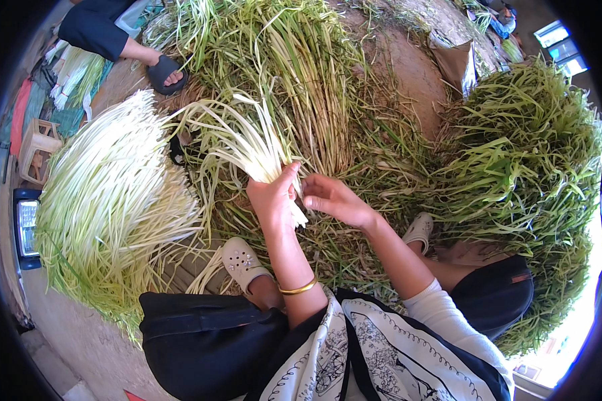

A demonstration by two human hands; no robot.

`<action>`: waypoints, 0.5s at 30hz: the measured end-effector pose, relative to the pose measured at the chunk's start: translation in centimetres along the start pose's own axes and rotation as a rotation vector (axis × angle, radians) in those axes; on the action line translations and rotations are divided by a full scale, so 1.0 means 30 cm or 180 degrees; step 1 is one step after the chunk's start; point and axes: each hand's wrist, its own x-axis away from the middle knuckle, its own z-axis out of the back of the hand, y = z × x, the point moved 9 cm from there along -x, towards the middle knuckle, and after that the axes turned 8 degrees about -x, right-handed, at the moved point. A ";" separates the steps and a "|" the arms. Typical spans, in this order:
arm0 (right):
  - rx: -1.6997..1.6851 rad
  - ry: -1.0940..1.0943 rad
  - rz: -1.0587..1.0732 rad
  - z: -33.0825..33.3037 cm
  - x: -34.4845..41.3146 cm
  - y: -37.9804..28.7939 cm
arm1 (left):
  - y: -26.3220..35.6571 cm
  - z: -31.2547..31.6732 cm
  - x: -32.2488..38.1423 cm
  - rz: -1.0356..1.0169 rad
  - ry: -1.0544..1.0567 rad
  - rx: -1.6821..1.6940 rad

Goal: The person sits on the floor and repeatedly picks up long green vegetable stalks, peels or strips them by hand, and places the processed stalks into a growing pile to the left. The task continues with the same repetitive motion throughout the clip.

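Observation:
My left hand (276, 198) is closed around a bunch of pale leafy stalks (251, 150), which look like blanched garlic leaves or chives. Their white cut ends (298, 215) stick out below the fist, and the leaf tips fan up and to the left. Just right of the bunch is my right hand (336, 200), its fingers bent towards a thin stalk at the bunch's edge. Whether the fingertips pinch that stalk is not clear. A large heap of cleaned whitish stalks (120, 190) lies to the left, roots and tips roughly aligned.
Uncleaned stalks (306, 90) are piled ahead on the soil, with leafy green waste (521, 160) heaped at right. Another person's sandalled foot (166, 72) is at upper left. A plastic stool (40, 150) and a lamp (28, 228) stand beyond the left heap. Someone (504, 22) is far off at upper right.

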 end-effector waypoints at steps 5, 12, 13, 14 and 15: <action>-0.0242 0.0028 0.0257 -0.040 -0.066 -0.034 | -0.011 0.037 -0.002 0.0227 0.0267 0.0060; 0.0256 0.0315 0.0021 0.015 -0.041 0.038 | -0.013 0.043 -0.012 0.0271 0.0017 -0.0043; 0.0279 0.0292 0.0036 0.013 -0.035 0.040 | -0.013 0.046 -0.011 0.0225 0.0045 0.0097; -0.0169 0.0466 0.0102 0.015 -0.029 0.038 | -0.008 0.047 -0.011 0.0168 0.0069 0.0243; -0.0674 0.0613 0.0011 0.019 -0.023 0.046 | -0.002 0.049 -0.011 0.0110 0.0094 0.0388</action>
